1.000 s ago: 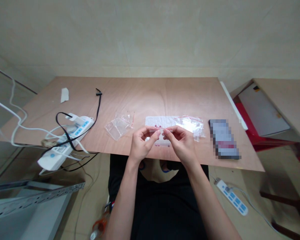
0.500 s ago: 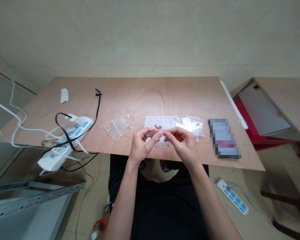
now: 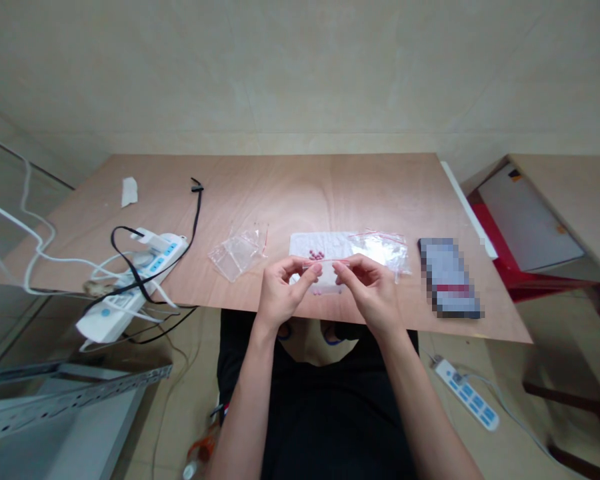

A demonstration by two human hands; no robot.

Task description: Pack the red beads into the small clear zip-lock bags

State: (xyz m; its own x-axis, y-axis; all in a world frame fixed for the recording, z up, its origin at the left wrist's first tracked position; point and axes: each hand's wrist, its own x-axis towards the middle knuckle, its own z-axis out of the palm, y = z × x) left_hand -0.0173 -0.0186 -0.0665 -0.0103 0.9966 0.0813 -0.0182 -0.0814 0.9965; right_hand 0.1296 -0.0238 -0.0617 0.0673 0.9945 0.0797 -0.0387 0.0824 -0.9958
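Observation:
A small clear zip bag with a red line along its top is stretched between my hands. My left hand pinches its left end between thumb and fingers, and my right hand pinches the right end. Just beyond the bag, several small pink pill-like pieces lie in a cluster on a white sheet. More pink specks show below the bag; whether they are inside it I cannot tell. Right behind my right hand is a pile of clear zip bags.
More clear bags lie left of my hands. A phone rests at the table's right. On the left, a white power strip with tangled cables hangs over the edge. A paper scrap lies far left. Another power strip is on the floor.
My thumbs have moved apart along the bag's top, and the bag now spreads straighter and flatter between them. Other things have stayed in place.

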